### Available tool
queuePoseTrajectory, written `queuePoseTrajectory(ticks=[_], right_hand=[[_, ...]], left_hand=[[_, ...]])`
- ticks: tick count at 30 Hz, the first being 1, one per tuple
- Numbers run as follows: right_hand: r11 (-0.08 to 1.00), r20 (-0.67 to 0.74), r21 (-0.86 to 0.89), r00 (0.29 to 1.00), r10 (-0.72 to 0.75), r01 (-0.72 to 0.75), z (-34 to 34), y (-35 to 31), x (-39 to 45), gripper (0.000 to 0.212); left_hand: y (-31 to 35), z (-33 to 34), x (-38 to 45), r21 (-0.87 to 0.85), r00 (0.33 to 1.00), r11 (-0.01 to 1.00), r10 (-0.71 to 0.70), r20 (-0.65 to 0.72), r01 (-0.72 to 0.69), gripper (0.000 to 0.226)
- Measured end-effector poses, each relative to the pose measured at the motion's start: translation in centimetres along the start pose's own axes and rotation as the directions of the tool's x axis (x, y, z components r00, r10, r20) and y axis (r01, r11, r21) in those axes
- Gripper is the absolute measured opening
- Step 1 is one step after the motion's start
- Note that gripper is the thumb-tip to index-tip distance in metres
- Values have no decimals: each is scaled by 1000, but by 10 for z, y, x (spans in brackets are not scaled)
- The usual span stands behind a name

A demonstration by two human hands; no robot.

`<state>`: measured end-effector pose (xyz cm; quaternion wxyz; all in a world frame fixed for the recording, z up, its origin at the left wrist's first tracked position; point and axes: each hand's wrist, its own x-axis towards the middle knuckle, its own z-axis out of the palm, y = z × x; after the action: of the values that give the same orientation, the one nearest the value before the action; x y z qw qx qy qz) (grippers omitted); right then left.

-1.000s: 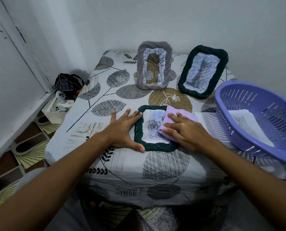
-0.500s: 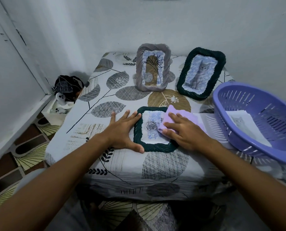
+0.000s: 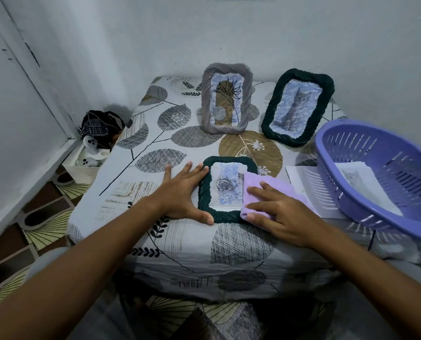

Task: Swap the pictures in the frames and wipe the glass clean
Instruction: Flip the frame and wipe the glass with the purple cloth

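Nearest the person, the left hand (image 3: 180,195) lies flat with fingers spread on the leaf-print cloth of the table (image 3: 155,236), its thumb and fingertips braced against the left rim of the dark green frame (image 3: 205,192) that lies face up near the front edge. The right hand (image 3: 275,212) presses a lilac cloth (image 3: 258,190) onto the right part of that frame's glass, its grip open, fingers straight on top of the fabric rather than curled round it. A rose picture (image 3: 226,186) shows under the uncovered glass. To wipe well, the person would likely keep the left hand steadying the frame so it does not slide, and sweep the cloth with even pressure across the whole pane, corners included. Just right of the frame lies a sheet of paper (image 3: 300,177), partly under a purple basket (image 3: 388,177) that holds a cat print (image 3: 359,177). Farther back stand a grey frame (image 3: 226,99) with a plant drawing and a second green frame (image 3: 299,106) with a cat picture.
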<state>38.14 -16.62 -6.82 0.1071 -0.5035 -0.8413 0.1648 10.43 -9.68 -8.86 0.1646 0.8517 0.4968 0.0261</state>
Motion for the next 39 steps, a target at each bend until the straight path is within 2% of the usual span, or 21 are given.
queuePoseTrajectory(ticks=[2, 6, 10, 14, 19, 25, 29, 33, 37, 39], right_hand=[[1000, -13, 1, 1000, -21, 21, 4, -1, 0, 87], [999, -8, -4, 999, -39, 39, 9, -6, 4, 88], [999, 39, 4, 998, -48, 48, 7, -13, 11, 87], [994, 103, -66, 992, -78, 85, 9, -24, 21, 82], [989, 157, -91, 982, -100, 116, 12, -44, 35, 79], [986, 179, -161, 984, -19, 48, 7, -42, 47, 76], [970, 152, -243, 987, 44, -6, 3, -32, 69, 87], [950, 111, -305, 988, 111, -72, 6, -24, 96, 80], [944, 62, -287, 981, 185, -160, 8, -17, 109, 82], [940, 53, -285, 976, 209, -186, 7, -16, 106, 76]], left_hand=[[0, 1, 1, 3, 1000, 1000, 2, -1, -2, 149], [0, 0, 1, 20, 1000, 1000, 7, 27, -7, 152], [-1, -5, 1, 88, 992, 996, 18, 121, -29, 156], [3, -13, 0, 133, 972, 991, 2, 233, -34, 156], [8, -17, 1, 180, 959, 983, -26, 282, -26, 156], [9, -18, -1, 190, 954, 981, -31, 299, -28, 155], [8, -18, 0, 188, 953, 982, -24, 302, -35, 154], [6, -15, 1, 166, 959, 985, -4, 284, -45, 155], [1, -13, 0, 131, 969, 990, 14, 246, -47, 155], [1, -13, -1, 130, 972, 990, 14, 236, -46, 154]])
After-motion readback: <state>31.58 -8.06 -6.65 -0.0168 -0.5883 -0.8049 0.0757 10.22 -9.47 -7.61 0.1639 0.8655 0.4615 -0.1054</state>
